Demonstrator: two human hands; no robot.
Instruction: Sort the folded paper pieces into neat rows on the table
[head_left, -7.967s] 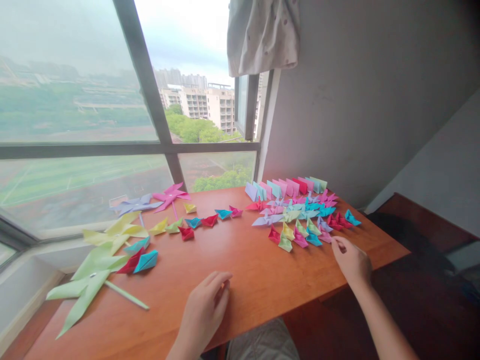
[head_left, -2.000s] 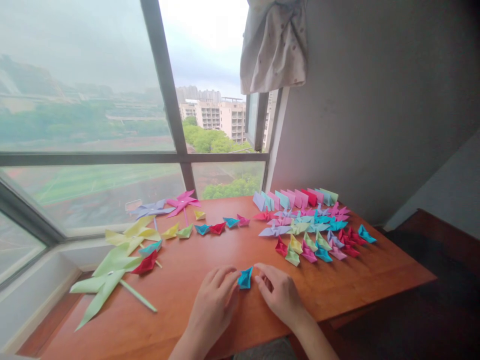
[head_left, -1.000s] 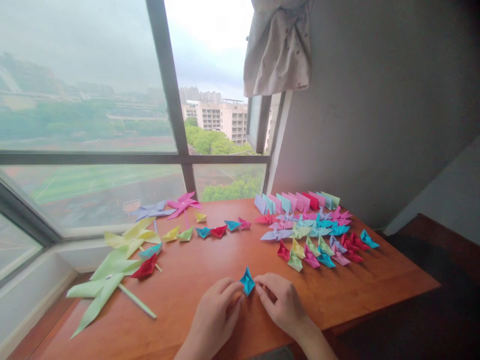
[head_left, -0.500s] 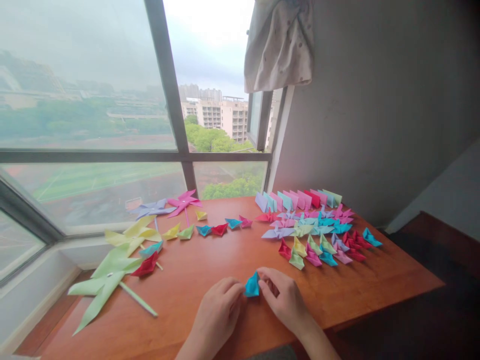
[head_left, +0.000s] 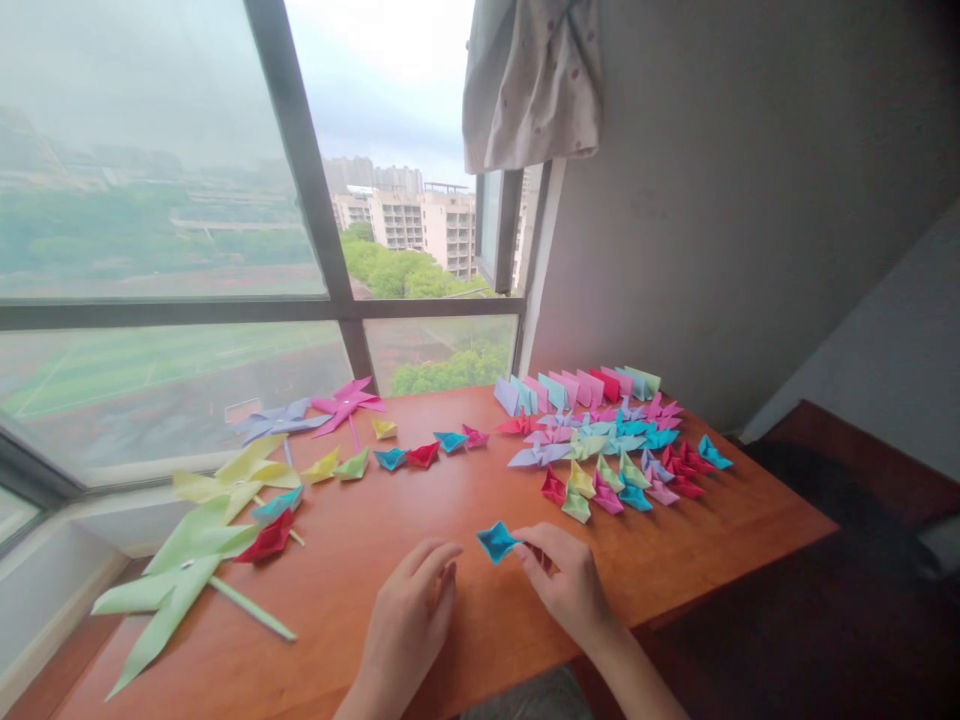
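Note:
A blue origami paper boat point(head_left: 497, 542) is held above the front middle of the table, its hollow side facing up toward me. My right hand point(head_left: 570, 580) pinches the boat's right tip between thumb and fingers. To the left of the boat, my left hand point(head_left: 411, 615) is apart from it, fingers loosely bent, thumb away from them and nothing held. Beyond my hands, a loose row of small paper boats, including a red one point(head_left: 422, 455) and a green one point(head_left: 352, 465), crosses the table point(head_left: 360, 560).
Paper pinwheels, a large green one point(head_left: 187, 565) and a yellow one point(head_left: 240, 480) among them, lie at the left by the window. At the right stand rows of paper boats point(head_left: 606, 492), paper cranes point(head_left: 540, 455) and folded cards point(head_left: 577, 390). A curtain point(head_left: 532, 90) hangs above.
My left hand has let go of the blue paper boat and moved left. The boat has turned, showing its hollow, in my right hand. The view has shifted slightly right.

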